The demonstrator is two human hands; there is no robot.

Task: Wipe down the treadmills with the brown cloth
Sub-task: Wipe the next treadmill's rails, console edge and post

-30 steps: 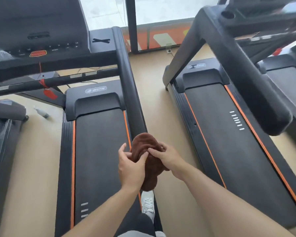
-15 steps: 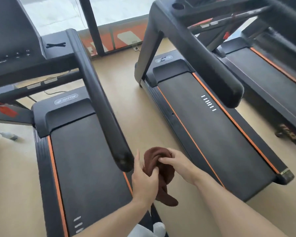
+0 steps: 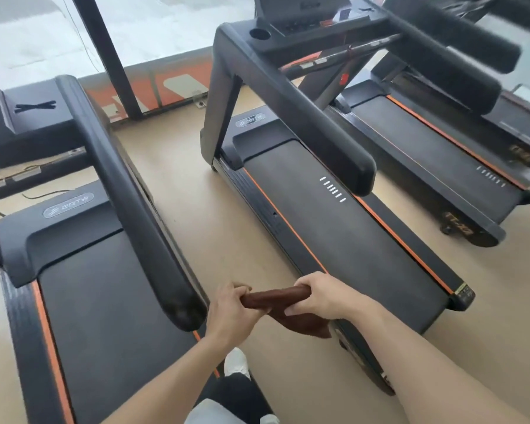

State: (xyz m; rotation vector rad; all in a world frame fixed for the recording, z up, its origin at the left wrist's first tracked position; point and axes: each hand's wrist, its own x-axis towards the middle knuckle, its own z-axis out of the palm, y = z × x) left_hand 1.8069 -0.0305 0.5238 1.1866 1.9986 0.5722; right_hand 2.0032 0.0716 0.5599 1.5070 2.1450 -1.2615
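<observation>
The brown cloth (image 3: 274,296) is stretched between both hands above the tan floor gap, with a loose flap hanging under my right hand. My left hand (image 3: 229,310) grips its left end and my right hand (image 3: 320,296) grips its right end. Both sit just right of the rounded end of the left treadmill's handrail (image 3: 141,209). The left treadmill's belt (image 3: 110,301) lies below that rail. The middle treadmill (image 3: 334,228) runs ahead of my right hand, its rear end close to my right wrist. A third treadmill (image 3: 441,160) stands at the right.
The middle treadmill's handrail (image 3: 312,130) juts toward me at chest height. A dark window post (image 3: 110,56) and an orange wall strip stand beyond. Tan floor (image 3: 202,228) runs between the machines. My white shoe (image 3: 236,364) rests by the left treadmill's edge.
The view has swung right, bringing the middle and third treadmills closer to centre. My hands have drawn apart, pulling the bunched cloth into a taut roll between them.
</observation>
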